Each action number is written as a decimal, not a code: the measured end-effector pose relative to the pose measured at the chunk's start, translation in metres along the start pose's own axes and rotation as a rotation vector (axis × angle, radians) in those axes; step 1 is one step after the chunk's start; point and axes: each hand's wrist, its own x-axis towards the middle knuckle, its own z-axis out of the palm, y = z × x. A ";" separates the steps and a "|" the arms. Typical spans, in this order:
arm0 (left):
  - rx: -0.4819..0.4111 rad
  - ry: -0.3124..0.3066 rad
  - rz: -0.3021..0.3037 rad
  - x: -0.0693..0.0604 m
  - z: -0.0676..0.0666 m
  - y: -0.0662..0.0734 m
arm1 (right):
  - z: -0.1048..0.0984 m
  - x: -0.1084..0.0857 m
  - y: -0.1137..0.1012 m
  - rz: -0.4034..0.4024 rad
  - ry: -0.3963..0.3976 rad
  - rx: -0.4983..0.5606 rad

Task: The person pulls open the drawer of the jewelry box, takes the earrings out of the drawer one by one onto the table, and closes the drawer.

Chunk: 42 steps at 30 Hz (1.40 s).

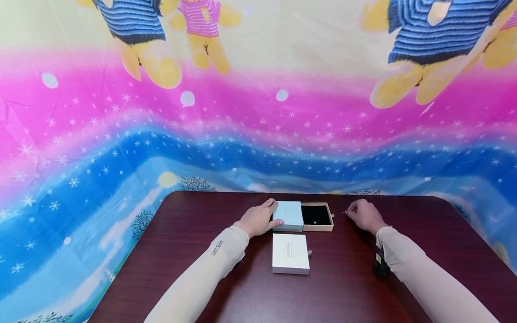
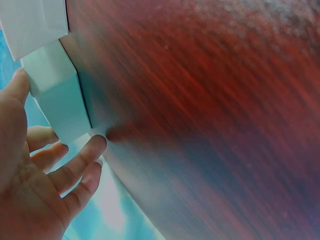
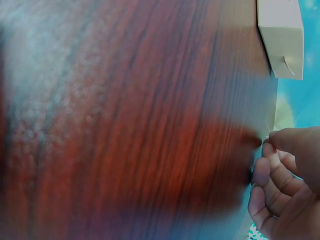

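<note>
My left hand (image 1: 260, 220) holds the light blue box sleeve (image 1: 287, 215) at its left end, thumb on the near side and fingers at the far side. From the sleeve's right end a beige drawer (image 1: 332, 223) sticks out, lined with a black pad (image 1: 316, 212). A tiny star-shaped piece (image 1: 315, 222) sits on that pad. To the right of the drawer, my right hand (image 1: 365, 215) pinches a small earring (image 3: 268, 129) with a thin pin between thumb and forefinger. Most of the earring is hidden by the fingertips.
A white box (image 1: 290, 252) with a small ribbon tab (image 1: 309, 253) lies nearer to me, in front of the blue one. All stand on a dark red-brown wooden table (image 1: 339, 287). Behind its far edge hangs a printed cloth (image 1: 258, 134).
</note>
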 end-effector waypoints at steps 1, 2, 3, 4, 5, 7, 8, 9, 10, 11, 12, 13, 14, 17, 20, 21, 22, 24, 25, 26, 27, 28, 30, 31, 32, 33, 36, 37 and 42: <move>-0.001 -0.001 -0.001 0.000 0.000 0.000 | 0.000 0.000 0.000 0.000 -0.003 0.001; -0.003 -0.002 -0.002 0.000 0.000 0.000 | 0.000 0.000 0.000 0.001 -0.005 0.003; -0.004 -0.003 -0.002 -0.001 0.000 0.000 | 0.000 0.000 0.000 0.002 -0.006 0.002; -0.004 -0.003 -0.002 -0.001 0.000 0.000 | 0.000 0.000 0.000 0.003 -0.008 0.002; -0.004 -0.002 -0.002 -0.001 0.000 0.000 | 0.000 0.000 0.001 0.004 -0.008 0.000; -0.004 -0.001 -0.001 -0.001 0.000 0.000 | 0.000 0.000 0.001 0.003 -0.013 0.003; -0.003 0.000 -0.001 0.000 0.001 0.000 | 0.000 0.000 0.001 0.002 -0.011 0.003; -0.002 0.002 0.000 0.000 0.001 0.000 | 0.000 0.000 0.001 0.002 -0.009 0.002; -0.002 0.004 0.000 0.000 0.001 0.000 | 0.000 0.000 0.001 0.001 -0.009 0.004; -0.002 0.006 0.000 0.000 0.001 0.000 | 0.000 0.000 0.001 0.000 -0.009 0.005; -0.001 0.007 0.000 0.000 0.002 0.000 | 0.001 0.000 0.002 -0.001 -0.007 0.006; -0.001 0.008 0.000 0.000 0.002 0.000 | 0.001 0.000 0.002 -0.001 -0.006 0.006; -0.002 0.010 0.001 0.000 0.002 0.000 | 0.001 0.000 0.002 0.000 -0.003 0.004; -0.003 0.011 0.003 0.000 0.002 -0.001 | 0.001 -0.001 0.001 0.004 -0.005 0.003; -0.001 0.010 0.004 0.000 0.002 -0.001 | 0.002 -0.002 0.000 0.009 -0.004 0.003; -0.001 0.009 0.004 0.000 0.002 -0.001 | 0.002 -0.002 0.000 0.011 -0.003 0.003; 0.000 0.009 0.004 0.000 0.002 -0.001 | 0.002 -0.002 0.000 0.013 -0.004 0.004; 0.001 0.009 0.003 0.000 0.002 -0.001 | 0.002 -0.003 -0.001 0.015 -0.004 0.007; 0.000 0.008 0.002 0.000 0.002 -0.001 | 0.002 -0.003 -0.001 0.016 -0.004 0.008; -0.001 0.009 0.002 0.000 0.001 -0.001 | 0.002 -0.003 -0.001 0.015 -0.003 0.008; -0.002 0.008 0.000 -0.001 0.001 -0.001 | 0.002 -0.003 0.000 0.014 -0.001 0.007; -0.002 0.007 -0.001 -0.001 0.001 -0.001 | 0.002 -0.003 0.000 0.013 -0.001 0.006; -0.004 0.004 -0.003 0.000 0.001 -0.001 | 0.003 -0.002 0.000 0.007 0.002 0.004; -0.004 0.004 -0.005 0.000 0.002 -0.001 | 0.003 -0.002 0.000 0.004 0.003 0.003; -0.004 0.002 -0.006 0.000 0.002 -0.001 | 0.003 -0.002 0.001 0.000 0.004 0.002; -0.004 0.000 -0.007 0.000 0.002 -0.001 | 0.002 -0.002 0.000 -0.002 0.003 0.001; -0.004 0.001 -0.007 0.001 0.003 -0.001 | 0.001 -0.002 0.000 -0.006 0.001 -0.002; -0.004 0.002 -0.007 0.001 0.003 -0.002 | 0.001 -0.002 0.000 -0.006 0.001 -0.004; -0.004 0.000 -0.009 0.001 0.003 -0.002 | 0.001 -0.002 -0.001 -0.017 0.001 -0.016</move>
